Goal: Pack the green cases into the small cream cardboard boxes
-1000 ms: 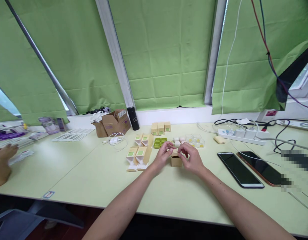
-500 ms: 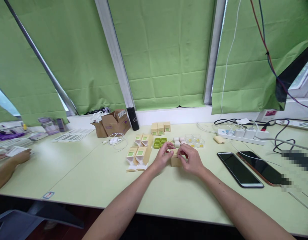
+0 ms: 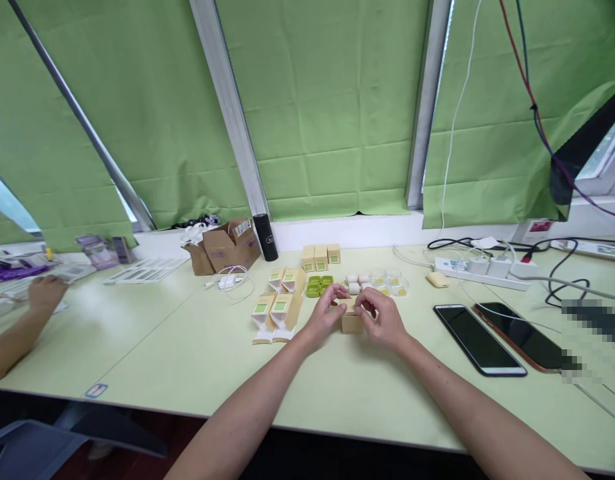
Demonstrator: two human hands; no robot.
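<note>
**Top of small tan cardboard box (image 3: 352,325) being closed, it seems**

The box is held upright on the pale green surface (image 3: 187,360). Its upper left is clamped by the fingers of the left hand (image 3: 328,313), its upper right pinched by those of the right hand (image 3: 383,319). Gentle, even pressing appears called for. Reach beyond is crowded by a lime-green compartmented plastic tray (image 3: 320,286) and small pinkish-white blocks (image 3: 354,288); open tan cardboard cartons (image 3: 280,305) are set leftward.
</note>
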